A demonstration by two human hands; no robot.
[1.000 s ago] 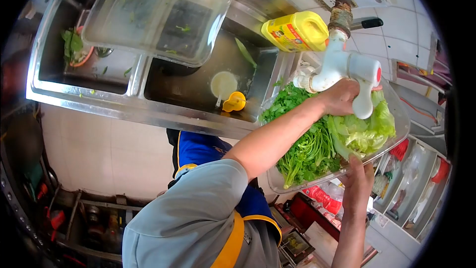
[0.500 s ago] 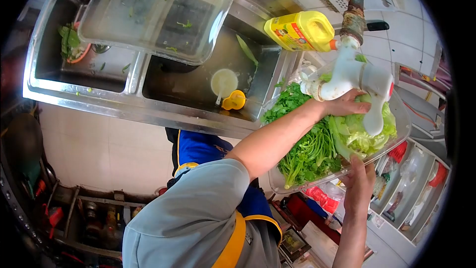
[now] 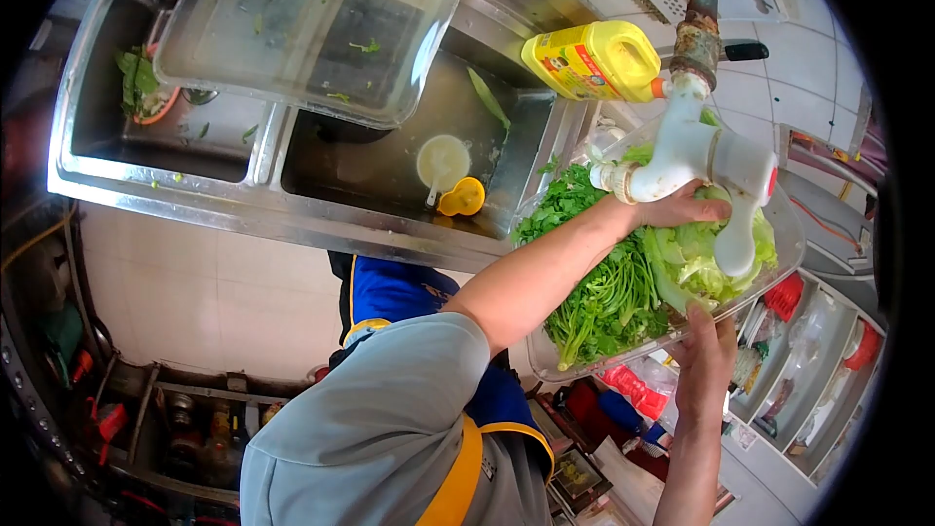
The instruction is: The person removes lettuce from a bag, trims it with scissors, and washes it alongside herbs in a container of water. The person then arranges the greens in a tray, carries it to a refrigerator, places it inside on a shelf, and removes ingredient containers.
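A clear plastic tub (image 3: 542, 351) holds leafy green herbs (image 3: 609, 307) on its left side and pale green lettuce (image 3: 687, 258) on its right. My left hand (image 3: 677, 206) is at the top of the lettuce, thumb and fingers around its leaves, partly hidden behind the white tap (image 3: 696, 146). The tap's lever hangs over the lettuce. Gripped in my right hand (image 3: 703, 351) is the tub's near right edge, with the thumb on top by the lettuce stem.
A steel double sink (image 3: 390, 236) lies left, with a big clear tub (image 3: 292, 34) across it and a yellow scoop (image 3: 462, 197) in one basin. Behind are a yellow bottle (image 3: 594, 60) and a knife handle (image 3: 745, 51). A drawer rack (image 3: 808, 370) stands right.
My left hand has shifted from beside the tap lever onto the lettuce, its fingers and thumb more visible. The tap appears slightly farther right and its lever lower. My right hand keeps its hold.
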